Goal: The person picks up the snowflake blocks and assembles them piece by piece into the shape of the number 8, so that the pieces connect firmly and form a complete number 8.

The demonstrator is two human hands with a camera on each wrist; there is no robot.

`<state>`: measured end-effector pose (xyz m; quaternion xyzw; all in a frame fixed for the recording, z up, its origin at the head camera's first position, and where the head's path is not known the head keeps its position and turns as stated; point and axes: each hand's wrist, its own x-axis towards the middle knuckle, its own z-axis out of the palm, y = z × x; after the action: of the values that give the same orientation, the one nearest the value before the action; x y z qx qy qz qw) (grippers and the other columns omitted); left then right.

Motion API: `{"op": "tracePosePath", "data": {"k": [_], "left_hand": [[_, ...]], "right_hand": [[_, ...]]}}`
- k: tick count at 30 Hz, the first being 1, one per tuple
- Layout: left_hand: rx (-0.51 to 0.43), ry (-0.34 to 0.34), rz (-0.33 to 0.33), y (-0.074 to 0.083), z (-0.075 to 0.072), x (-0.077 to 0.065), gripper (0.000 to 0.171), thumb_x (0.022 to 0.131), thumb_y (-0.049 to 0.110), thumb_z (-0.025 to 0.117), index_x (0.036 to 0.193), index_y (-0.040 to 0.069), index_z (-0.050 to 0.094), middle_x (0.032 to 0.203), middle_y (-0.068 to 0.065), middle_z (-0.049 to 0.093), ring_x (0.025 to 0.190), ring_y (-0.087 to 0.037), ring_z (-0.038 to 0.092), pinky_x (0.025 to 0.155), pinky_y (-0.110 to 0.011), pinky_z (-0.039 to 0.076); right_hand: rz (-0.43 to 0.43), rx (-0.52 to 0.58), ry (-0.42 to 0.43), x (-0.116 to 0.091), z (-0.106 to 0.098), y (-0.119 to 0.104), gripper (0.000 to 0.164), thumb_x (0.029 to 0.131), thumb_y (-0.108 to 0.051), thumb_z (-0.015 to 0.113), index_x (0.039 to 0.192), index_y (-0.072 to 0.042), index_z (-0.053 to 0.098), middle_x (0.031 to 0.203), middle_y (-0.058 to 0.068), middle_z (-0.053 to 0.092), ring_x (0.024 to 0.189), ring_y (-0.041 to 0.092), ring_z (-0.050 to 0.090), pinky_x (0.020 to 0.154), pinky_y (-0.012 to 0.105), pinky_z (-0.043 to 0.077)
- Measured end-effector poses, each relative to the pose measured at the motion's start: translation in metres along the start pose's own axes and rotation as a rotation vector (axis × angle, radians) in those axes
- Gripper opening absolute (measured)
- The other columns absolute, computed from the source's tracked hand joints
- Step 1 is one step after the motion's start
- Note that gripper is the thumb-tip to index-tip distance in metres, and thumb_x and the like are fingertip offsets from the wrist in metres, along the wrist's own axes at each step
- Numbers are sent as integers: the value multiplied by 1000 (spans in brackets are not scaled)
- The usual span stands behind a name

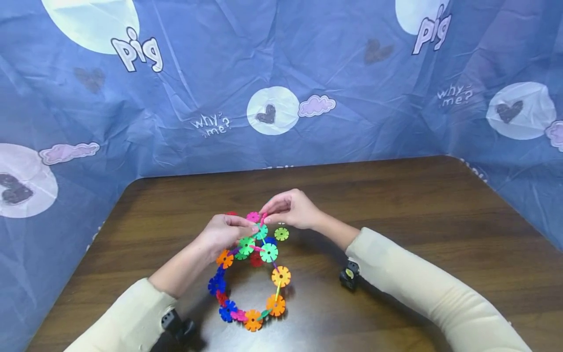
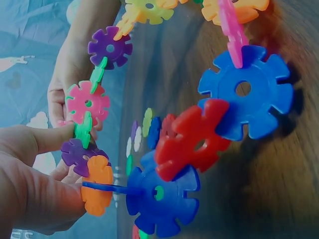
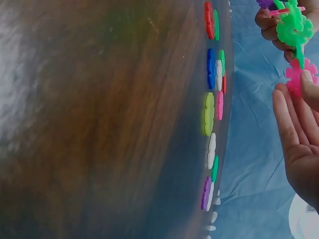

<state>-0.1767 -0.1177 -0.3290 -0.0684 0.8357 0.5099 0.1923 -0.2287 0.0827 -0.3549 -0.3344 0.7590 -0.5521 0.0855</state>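
Note:
A ring of interlocking plastic flower discs in mixed colours stands above the wooden table, joined by their slots. My left hand pinches its upper part by the green discs. A pink disc sits between the thumb and fingers of my right hand, edge-on in the head view and touching a green disc. The left wrist view shows blue, red and orange discs of the same ring, close to the left thumb.
Several loose flower discs lie on the wooden table behind the ring, among them a lime one and a pink one. A blue printed cloth hangs beyond the table's far edge.

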Motion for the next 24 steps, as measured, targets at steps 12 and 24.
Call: {"op": "tracePosePath", "data": {"k": [12,24], "left_hand": [[18,-29,14,-13,-19,0,30,89,28,69,110,6,69,117,-7,66,103,-21,56,86,-32,48],[32,-99,-7,-24,-23,7,28,90,25,67,109,4,70,117,-7,66,106,-19,56,90,-34,48]], "right_hand": [[88,-442,-112,-1,-5,5,26,78,-6,78,103,-1,72,98,12,75,85,19,72,72,20,58],[51,-733,-289,-6,-8,9,23,71,-9,84,92,-6,75,85,5,68,76,14,60,67,13,47]]}}
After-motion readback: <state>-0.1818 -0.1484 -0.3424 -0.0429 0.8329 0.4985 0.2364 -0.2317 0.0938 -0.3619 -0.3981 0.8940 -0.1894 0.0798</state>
